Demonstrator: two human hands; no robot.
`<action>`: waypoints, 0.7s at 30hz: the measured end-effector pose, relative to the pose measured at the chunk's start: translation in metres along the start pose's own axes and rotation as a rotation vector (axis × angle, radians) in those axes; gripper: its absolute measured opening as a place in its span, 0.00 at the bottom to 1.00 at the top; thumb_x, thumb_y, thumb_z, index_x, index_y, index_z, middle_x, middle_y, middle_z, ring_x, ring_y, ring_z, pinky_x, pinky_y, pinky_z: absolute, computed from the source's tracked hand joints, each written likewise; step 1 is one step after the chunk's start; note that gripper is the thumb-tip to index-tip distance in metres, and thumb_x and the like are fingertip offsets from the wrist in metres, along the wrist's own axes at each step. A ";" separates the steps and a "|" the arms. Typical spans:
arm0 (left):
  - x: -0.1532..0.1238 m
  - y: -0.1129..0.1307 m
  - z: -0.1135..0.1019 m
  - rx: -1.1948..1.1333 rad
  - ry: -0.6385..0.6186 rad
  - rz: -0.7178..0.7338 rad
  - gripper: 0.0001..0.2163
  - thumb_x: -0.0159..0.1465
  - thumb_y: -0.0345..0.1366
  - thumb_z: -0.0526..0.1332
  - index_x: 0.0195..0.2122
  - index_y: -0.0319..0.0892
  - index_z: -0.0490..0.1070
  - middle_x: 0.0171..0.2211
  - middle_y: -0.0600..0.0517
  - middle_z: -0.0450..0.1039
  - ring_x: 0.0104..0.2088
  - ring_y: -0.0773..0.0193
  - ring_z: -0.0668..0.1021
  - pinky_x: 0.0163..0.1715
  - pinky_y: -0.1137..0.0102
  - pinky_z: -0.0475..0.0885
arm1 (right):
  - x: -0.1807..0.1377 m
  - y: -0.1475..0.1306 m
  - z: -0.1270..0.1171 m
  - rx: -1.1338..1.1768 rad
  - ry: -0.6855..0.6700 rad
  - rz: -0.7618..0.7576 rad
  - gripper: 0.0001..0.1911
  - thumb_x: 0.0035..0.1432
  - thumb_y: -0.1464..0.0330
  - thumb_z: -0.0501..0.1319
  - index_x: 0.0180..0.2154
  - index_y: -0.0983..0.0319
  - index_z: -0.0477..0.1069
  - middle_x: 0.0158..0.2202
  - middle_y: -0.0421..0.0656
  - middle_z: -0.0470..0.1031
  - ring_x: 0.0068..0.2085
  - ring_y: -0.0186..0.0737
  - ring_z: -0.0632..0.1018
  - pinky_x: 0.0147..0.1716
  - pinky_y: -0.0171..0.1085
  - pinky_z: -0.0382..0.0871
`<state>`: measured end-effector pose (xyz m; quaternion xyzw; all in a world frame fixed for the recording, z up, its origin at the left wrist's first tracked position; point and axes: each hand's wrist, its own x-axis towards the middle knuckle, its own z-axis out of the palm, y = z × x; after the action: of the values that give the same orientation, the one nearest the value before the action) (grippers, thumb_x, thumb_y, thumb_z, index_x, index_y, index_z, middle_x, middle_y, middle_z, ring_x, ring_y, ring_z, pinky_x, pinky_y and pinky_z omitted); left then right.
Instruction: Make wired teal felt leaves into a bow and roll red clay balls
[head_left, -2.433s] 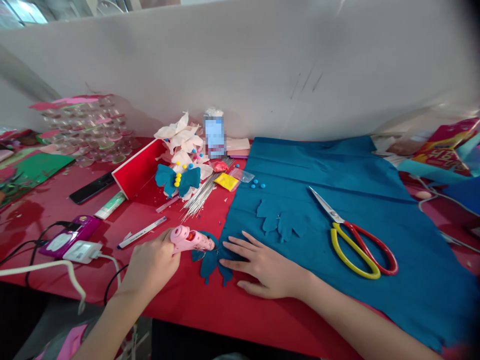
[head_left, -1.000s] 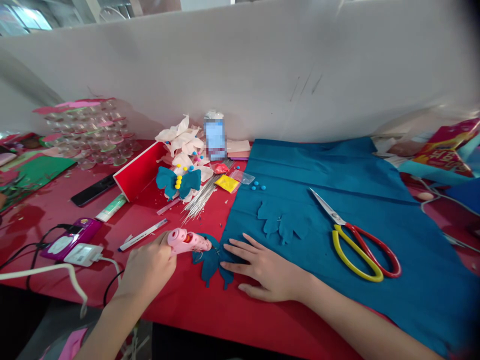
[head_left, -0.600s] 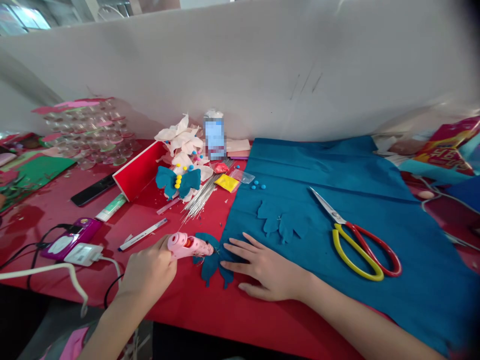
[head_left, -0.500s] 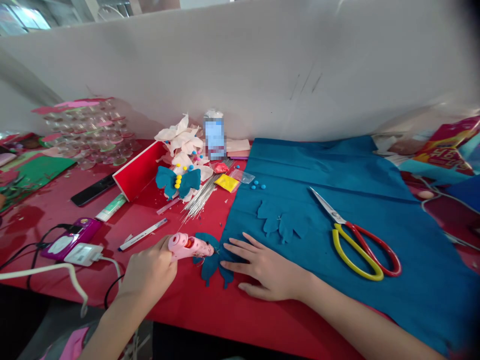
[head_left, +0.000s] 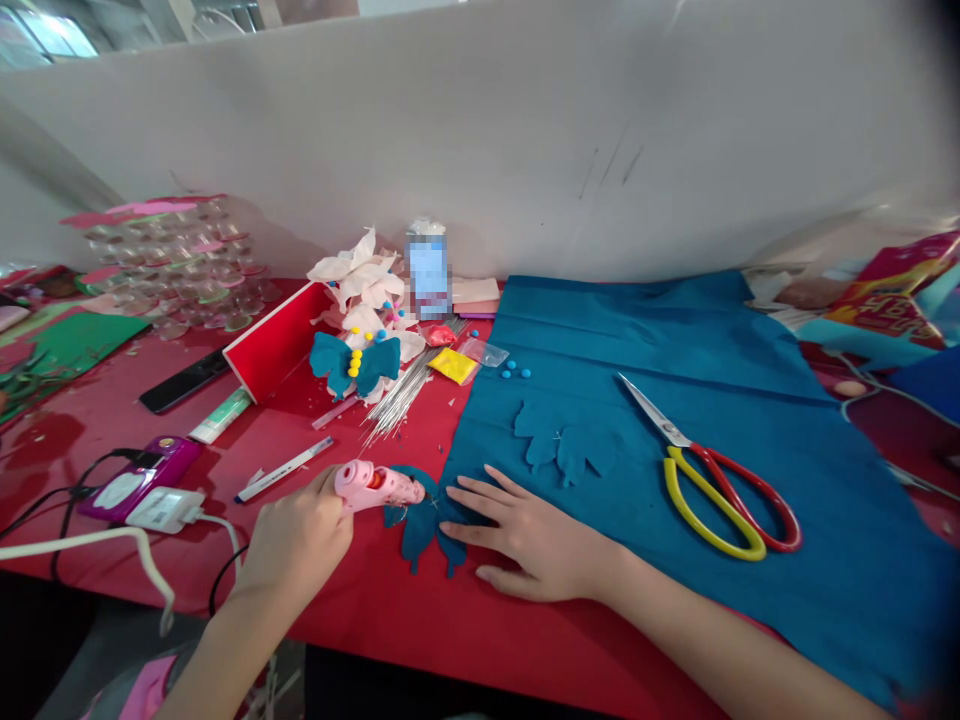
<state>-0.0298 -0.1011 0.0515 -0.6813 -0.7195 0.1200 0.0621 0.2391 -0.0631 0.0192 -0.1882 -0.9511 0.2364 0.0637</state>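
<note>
My left hand (head_left: pixel 304 530) is wrapped round a pink glue gun (head_left: pixel 375 487), whose tip points right, over a blue cloth butterfly cutout (head_left: pixel 420 530) on the table. Flat and with fingers spread, my right hand (head_left: pixel 525 540) rests at the cutout's right side, its fingertips on or beside it. Part of the cutout is hidden by the gun and the fingers. To the right, a second blue butterfly cutout (head_left: pixel 562 440) lies on the large blue cloth (head_left: pixel 615 330). Scissors (head_left: pixel 712 480) with one yellow and one red handle lie on that cloth.
A finished blue butterfly (head_left: pixel 354 362) with yellow beads leans among white cloth pieces (head_left: pixel 360 270). Thin wires (head_left: pixel 405 395), a yellow packet (head_left: pixel 452 366) and a phone (head_left: pixel 429 275) stand or lie behind. Nearer left are a pen (head_left: pixel 285 470), a purple device (head_left: pixel 142 475) and cables.
The glue gun has shifted very slightly to the left, its tip drawn back a little from the cutout's middle. My right hand has stayed where it was.
</note>
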 end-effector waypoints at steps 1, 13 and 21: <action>-0.001 0.000 0.000 -0.003 -0.001 0.003 0.16 0.59 0.29 0.47 0.42 0.38 0.72 0.27 0.43 0.76 0.30 0.52 0.79 0.25 0.67 0.66 | 0.000 0.000 0.000 0.000 -0.001 -0.001 0.26 0.64 0.59 0.51 0.62 0.58 0.56 0.66 0.48 0.48 0.66 0.49 0.50 0.63 0.55 0.36; -0.006 -0.003 -0.001 -0.019 -0.062 -0.009 0.18 0.60 0.28 0.47 0.46 0.36 0.72 0.28 0.41 0.76 0.31 0.48 0.80 0.27 0.65 0.68 | 0.001 0.000 0.001 -0.003 0.003 -0.005 0.26 0.64 0.59 0.51 0.62 0.58 0.57 0.66 0.49 0.49 0.66 0.49 0.50 0.62 0.55 0.36; -0.008 -0.004 -0.001 -0.004 -0.062 -0.027 0.18 0.60 0.29 0.47 0.45 0.38 0.72 0.27 0.43 0.76 0.31 0.50 0.80 0.27 0.65 0.68 | 0.001 -0.001 -0.001 -0.012 -0.011 0.001 0.26 0.64 0.59 0.50 0.62 0.58 0.57 0.66 0.50 0.49 0.66 0.49 0.50 0.62 0.55 0.35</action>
<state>-0.0330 -0.1087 0.0536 -0.6676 -0.7304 0.1388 0.0398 0.2383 -0.0634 0.0204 -0.1879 -0.9528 0.2315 0.0573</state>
